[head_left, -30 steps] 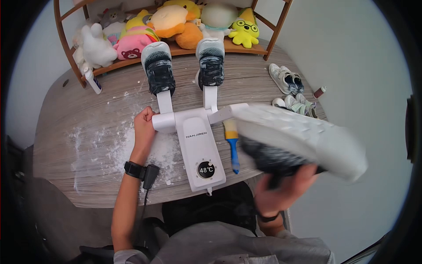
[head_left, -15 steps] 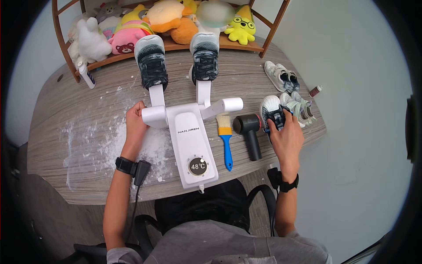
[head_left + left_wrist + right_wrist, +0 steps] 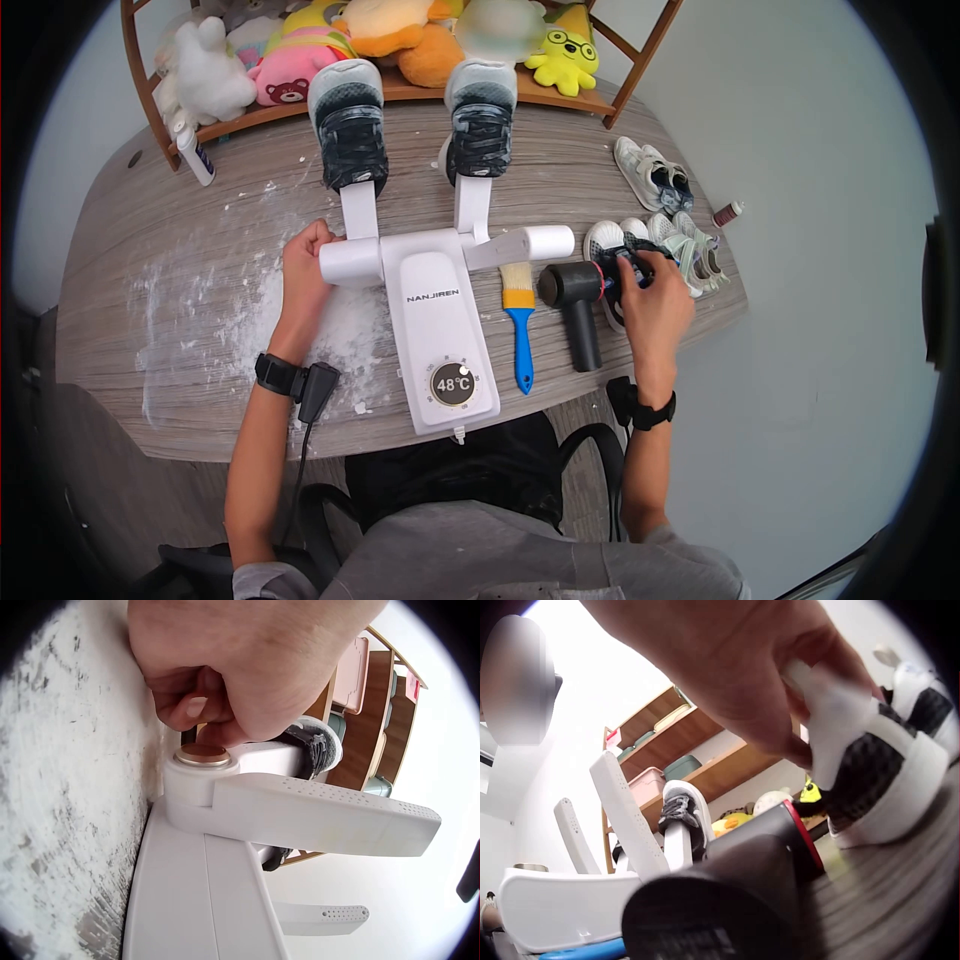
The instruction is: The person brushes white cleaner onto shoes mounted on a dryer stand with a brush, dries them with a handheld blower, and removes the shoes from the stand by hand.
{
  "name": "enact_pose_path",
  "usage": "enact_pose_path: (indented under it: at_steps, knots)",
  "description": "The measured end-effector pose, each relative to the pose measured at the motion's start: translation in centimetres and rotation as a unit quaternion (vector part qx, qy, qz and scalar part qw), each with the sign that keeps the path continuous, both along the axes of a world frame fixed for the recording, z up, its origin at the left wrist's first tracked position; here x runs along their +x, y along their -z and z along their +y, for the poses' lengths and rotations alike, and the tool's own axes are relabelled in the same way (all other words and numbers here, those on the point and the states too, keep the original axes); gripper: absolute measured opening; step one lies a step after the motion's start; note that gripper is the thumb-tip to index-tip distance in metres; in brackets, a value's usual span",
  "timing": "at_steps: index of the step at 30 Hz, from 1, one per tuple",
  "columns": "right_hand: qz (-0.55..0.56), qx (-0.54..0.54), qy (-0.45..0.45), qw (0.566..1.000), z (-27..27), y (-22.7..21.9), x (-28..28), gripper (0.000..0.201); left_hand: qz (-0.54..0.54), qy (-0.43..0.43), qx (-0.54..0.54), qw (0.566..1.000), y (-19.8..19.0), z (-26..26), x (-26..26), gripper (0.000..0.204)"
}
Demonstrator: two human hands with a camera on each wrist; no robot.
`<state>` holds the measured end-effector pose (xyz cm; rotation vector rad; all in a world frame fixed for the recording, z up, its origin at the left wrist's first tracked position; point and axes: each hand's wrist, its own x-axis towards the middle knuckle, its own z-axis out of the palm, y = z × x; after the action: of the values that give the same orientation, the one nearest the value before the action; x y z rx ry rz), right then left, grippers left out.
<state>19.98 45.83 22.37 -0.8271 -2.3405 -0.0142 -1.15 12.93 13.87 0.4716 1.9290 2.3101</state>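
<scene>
In the head view my right hand (image 3: 660, 310) grips a black-and-white sneaker (image 3: 870, 780) by its upper, down at table level on the right. A matching sneaker (image 3: 604, 240) stands beside it, toes pointing away. My left hand (image 3: 303, 275) is a fist by the left joint of the white shoe dryer (image 3: 445, 330), whose dial shows 48°C. Up close in the left wrist view, those curled fingers are right at a gold-coloured cap (image 3: 202, 755) on the joint. Two dark sneakers (image 3: 352, 130) sit on the dryer's back arms.
A blue-handled brush (image 3: 520, 335) and a black hair-dryer-shaped device (image 3: 575, 310) lie between dryer and right hand. More small shoes (image 3: 655, 175) and a small bottle (image 3: 728, 213) stand at the right. White powder (image 3: 250, 310) covers the left table. Plush toys (image 3: 300, 70) fill the shelf behind.
My right hand has brought a sneaker from up near the camera down to the table at the right. Two toes now show side by side there. The left hand has stayed by the dryer joint.
</scene>
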Motion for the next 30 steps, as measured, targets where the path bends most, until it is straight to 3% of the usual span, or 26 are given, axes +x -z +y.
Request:
enact_pose_path:
  at_steps: [5, 7, 9, 11, 12, 14, 18, 23, 25, 28, 30]
  knots:
    - [0.142, -0.044, -0.024, 0.989, -3.1, -5.7, -1.4, 0.029, 0.004, 0.0, 0.001, 1.0, -0.1, -0.1, 0.1, 0.039]
    - [0.221, -0.151, -0.206, 0.941, -5.0, -8.5, -3.4, 0.027, 0.002, 0.008, 0.003, 1.0, -0.3, 0.0, 0.1, 0.039]
    - [0.14, -0.169, -0.257, 0.941, -5.9, -10.2, -6.5, 0.039, -0.003, -0.006, -0.004, 1.0, -0.3, 0.1, 0.2, 0.039]
    - [-0.004, -0.177, -0.245, 0.953, -6.3, -11.0, -10.1, 0.068, 0.002, 0.001, -0.003, 1.0, -0.4, 0.0, 0.3, 0.039]
    - [0.0, -0.176, -0.245, 0.953, -6.1, -10.8, -12.0, 0.068, 0.002, 0.007, -0.002, 1.0, -0.4, 0.0, 0.2, 0.039]
    - [-0.159, -0.179, -0.235, 0.942, -5.9, -9.3, -15.2, 0.092, 0.011, 0.005, -0.007, 1.0, -0.4, 0.0, 0.2, 0.039]
    - [-0.193, -0.196, -0.256, 0.927, -7.3, -7.8, -16.8, 0.098, -0.016, -0.011, -0.01, 1.0, -0.1, 0.0, -0.1, 0.041]
    - [-0.108, -0.11, -0.214, 0.965, -8.7, -8.3, -16.8, 0.071, -0.012, -0.013, -0.012, 1.0, 0.0, 0.2, 0.0, 0.042]
    - [-0.054, -0.096, -0.22, 0.969, -8.8, -8.8, -17.0, 0.069, 0.02, 0.029, -0.024, 0.999, 0.3, -0.4, -0.4, 0.036]
    - [0.028, -0.083, -0.232, 0.969, -8.8, -10.3, -17.2, 0.067, -0.005, 0.005, -0.005, 1.0, -0.1, -0.1, -0.1, 0.041]
    - [0.235, -0.006, -0.283, 0.93, -7.7, -10.9, -18.0, 0.059, -0.009, 0.013, 0.007, 1.0, -0.3, 0.0, -0.1, 0.041]
